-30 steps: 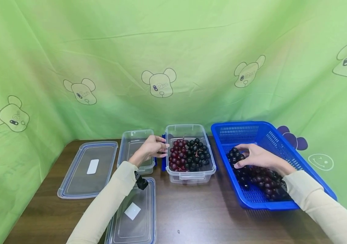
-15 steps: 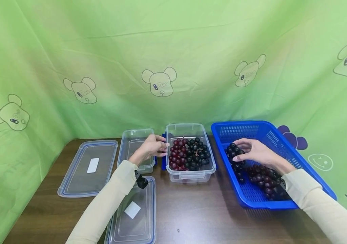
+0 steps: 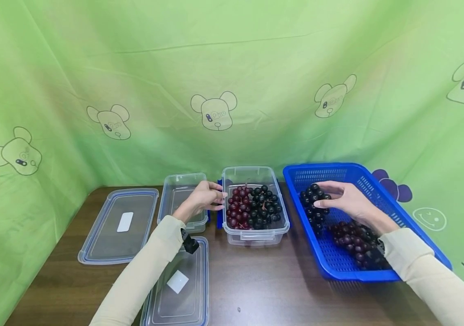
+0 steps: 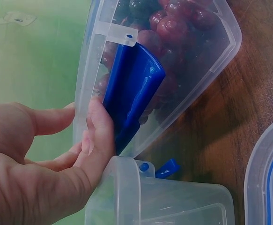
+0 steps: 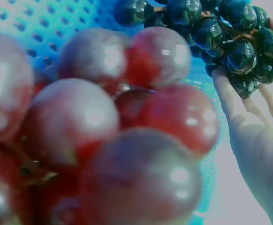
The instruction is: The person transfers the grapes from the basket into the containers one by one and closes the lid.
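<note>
My right hand (image 3: 348, 199) grips a bunch of black grapes (image 3: 312, 195) near the left wall of a blue plastic basket (image 3: 323, 258). In the right wrist view its fingers curl around the lower side of the black bunch (image 5: 241, 51). A red grape bunch (image 3: 354, 240) lies in the basket under my right wrist. With thumb and fingers, my left hand (image 3: 205, 197) pinches the left rim of a clear food container (image 3: 252, 237), beside its hanging blue latch (image 4: 131, 89). Inside that container, red grapes (image 3: 239, 206) lie on the left and black grapes (image 3: 265, 206) on the right.
A second clear container (image 3: 171, 192) stands just left, partly behind my left hand. Two clear lids with blue seals lie on the brown table (image 3: 248, 290): one lid (image 3: 113, 244) at far left, another lid (image 3: 183, 303) near the front. A green printed curtain (image 3: 256, 90) hangs behind.
My right hand has raised the black grape bunch and shifted it slightly left, away from the red bunch in the basket. My left hand stays at the container's rim.
</note>
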{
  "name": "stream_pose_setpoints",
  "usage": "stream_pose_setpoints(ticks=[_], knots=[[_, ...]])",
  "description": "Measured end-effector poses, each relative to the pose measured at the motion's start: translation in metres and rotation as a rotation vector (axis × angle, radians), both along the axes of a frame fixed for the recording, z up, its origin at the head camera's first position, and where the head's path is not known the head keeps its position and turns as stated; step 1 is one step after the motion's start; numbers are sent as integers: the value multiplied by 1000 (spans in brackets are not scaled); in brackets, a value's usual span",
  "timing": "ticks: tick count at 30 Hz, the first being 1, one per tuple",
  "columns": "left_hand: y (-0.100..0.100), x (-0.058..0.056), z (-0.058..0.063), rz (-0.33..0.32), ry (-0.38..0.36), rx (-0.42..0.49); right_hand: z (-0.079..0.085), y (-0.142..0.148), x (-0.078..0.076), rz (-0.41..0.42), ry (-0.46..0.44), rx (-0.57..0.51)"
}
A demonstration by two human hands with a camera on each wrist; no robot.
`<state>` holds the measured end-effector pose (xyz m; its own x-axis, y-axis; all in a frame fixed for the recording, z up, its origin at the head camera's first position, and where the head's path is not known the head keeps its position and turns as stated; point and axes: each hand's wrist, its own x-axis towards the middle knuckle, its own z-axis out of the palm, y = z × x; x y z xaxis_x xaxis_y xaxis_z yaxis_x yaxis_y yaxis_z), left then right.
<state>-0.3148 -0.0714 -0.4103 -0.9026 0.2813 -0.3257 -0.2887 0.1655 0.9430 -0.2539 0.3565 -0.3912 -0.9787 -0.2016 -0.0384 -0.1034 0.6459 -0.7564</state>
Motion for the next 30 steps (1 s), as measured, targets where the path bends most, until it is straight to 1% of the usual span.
stream_pose_setpoints(ticks=[6, 13, 21, 30], knots=[[1, 0, 0, 6, -6, 0, 14, 6, 2, -55, 7, -13], [1, 0, 0, 6, -4, 0, 30, 9, 4, -111, 61, -12], [1, 1, 2, 9, -7, 6, 53, 1, 3, -186, 40, -116], [0, 2, 2, 0, -2, -3, 64, -11, 2, -205, 79, -186]])
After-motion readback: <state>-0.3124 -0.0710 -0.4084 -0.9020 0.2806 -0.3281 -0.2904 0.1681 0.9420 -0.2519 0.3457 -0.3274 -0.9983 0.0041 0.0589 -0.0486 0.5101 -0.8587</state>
